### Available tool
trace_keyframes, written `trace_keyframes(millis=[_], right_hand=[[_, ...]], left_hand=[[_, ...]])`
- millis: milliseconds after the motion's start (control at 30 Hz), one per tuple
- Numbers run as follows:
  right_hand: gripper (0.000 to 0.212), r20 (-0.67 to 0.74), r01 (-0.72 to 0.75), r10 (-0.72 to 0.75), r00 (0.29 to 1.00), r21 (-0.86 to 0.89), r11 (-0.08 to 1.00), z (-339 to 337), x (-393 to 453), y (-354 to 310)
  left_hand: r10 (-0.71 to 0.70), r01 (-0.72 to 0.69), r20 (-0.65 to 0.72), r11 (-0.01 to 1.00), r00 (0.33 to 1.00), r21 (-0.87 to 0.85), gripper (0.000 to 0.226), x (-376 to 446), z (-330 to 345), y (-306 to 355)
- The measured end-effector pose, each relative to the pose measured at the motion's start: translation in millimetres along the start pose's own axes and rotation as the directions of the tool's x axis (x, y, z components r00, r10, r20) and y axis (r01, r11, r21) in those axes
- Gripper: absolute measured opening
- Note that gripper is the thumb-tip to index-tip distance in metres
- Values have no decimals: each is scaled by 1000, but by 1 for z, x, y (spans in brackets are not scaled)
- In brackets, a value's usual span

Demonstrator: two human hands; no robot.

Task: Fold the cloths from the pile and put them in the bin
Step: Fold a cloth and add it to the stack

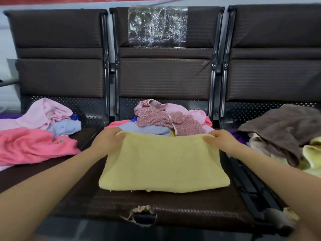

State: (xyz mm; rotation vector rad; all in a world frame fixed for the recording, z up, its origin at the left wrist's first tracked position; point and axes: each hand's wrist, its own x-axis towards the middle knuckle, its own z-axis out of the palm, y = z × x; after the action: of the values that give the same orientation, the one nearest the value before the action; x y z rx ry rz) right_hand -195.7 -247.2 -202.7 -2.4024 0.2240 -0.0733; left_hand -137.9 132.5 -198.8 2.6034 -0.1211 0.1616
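Observation:
A pale yellow cloth lies spread on the middle seat of a brown bench, looking doubled over. My left hand pinches its far left corner and my right hand pinches its far right corner. Just behind the yellow cloth sits a pile of cloths: a pink patterned one on top, with light blue and pale pink ones under it. No bin is in view.
On the left seat lie a bright pink cloth, a pale pink one and a light blue one. The right seat holds a brown towel over pale yellow-green cloths. The front edge of the middle seat is torn.

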Motion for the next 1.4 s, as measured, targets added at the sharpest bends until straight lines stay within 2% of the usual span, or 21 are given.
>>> trace_keyframes(millis=[67, 200, 267, 367, 433, 500, 600, 633, 700, 767, 833, 867, 933, 967, 1067, 1167, 1233, 1300, 1400], right_hand=[[43, -39, 19, -19, 999, -7, 1000, 8, 10, 4], [43, -49, 4, -3, 999, 14, 1000, 24, 21, 5], [32, 35, -61, 60, 998, 32, 998, 30, 23, 8], [24, 89, -209, 200, 976, 112, 971, 30, 21, 14], [30, 155, -313, 287, 945, 183, 932, 26, 17, 14], [33, 238, -385, 341, 910, 174, 906, 23, 11, 11], [24, 329, -414, 332, 884, 221, 883, 24, 3, 6], [25, 372, -432, 324, 870, 261, 863, 26, 1, 4], [43, 418, -468, 319, 850, 323, 823, 35, -4, -1], [58, 385, -475, 333, 861, 377, 795, 41, -6, -5], [49, 341, -449, 309, 888, 493, 745, 38, -14, -14], [41, 333, -439, 297, 895, 544, 715, 35, -16, -17], [36, 358, -448, 277, 892, 611, 653, 28, -22, -17], [36, 390, -461, 259, 884, 623, 632, 26, -26, -17], [23, 418, -477, 274, 866, 531, 700, 33, -35, -10], [15, 293, -401, 287, 912, 491, 773, 43, -39, -7], [24, 235, -378, 297, 925, 527, 761, 47, -38, -7], [28, 162, -346, 308, 937, 536, 770, 45, -37, -11], [29, 102, -352, 361, 927, 569, 743, 30, -39, -17]], left_hand=[[-111, 106, 59, 991, 992, 82, 27, 17, 12, -3], [-110, 110, -1, 994, 994, -8, 28, 22, 21, -1], [-135, 132, -19, 985, 991, -108, 25, 22, 27, -2], [-231, 240, 82, 960, 970, -141, 33, 15, 32, -4], [-330, 344, 110, 926, 938, -155, 46, 6, 31, -4], [-451, 479, 167, 849, 877, -222, 48, -2, 27, -1], [-545, 622, 312, 737, 778, -264, 53, -12, 25, 4], [-549, 641, 344, 717, 762, -275, 55, -15, 26, 5], [-507, 651, 424, 674, 751, -349, 60, -20, 26, 5], [-451, 673, 518, 618, 727, -407, 65, -21, 23, 8], [-423, 711, 598, 576, 681, -403, 66, -23, 20, 11], [-412, 725, 625, 560, 663, -401, 59, -23, 18, 14], [-374, 745, 670, 513, 641, -426, 47, -24, 13, 16], [-369, 754, 678, 483, 636, -444, 47, -23, 12, 13], [-355, 762, 685, 426, 636, -487, 57, -23, 8, 1], [-410, 805, 702, 407, 583, -431, 57, -26, 5, -6], [-485, 830, 677, 387, 553, -401, 56, -30, 0, -8], [-478, 812, 658, 382, 582, -441, 47, -34, -3, -3], [-386, 715, 602, 412, 699, -565, 33, -43, -5, 13]])
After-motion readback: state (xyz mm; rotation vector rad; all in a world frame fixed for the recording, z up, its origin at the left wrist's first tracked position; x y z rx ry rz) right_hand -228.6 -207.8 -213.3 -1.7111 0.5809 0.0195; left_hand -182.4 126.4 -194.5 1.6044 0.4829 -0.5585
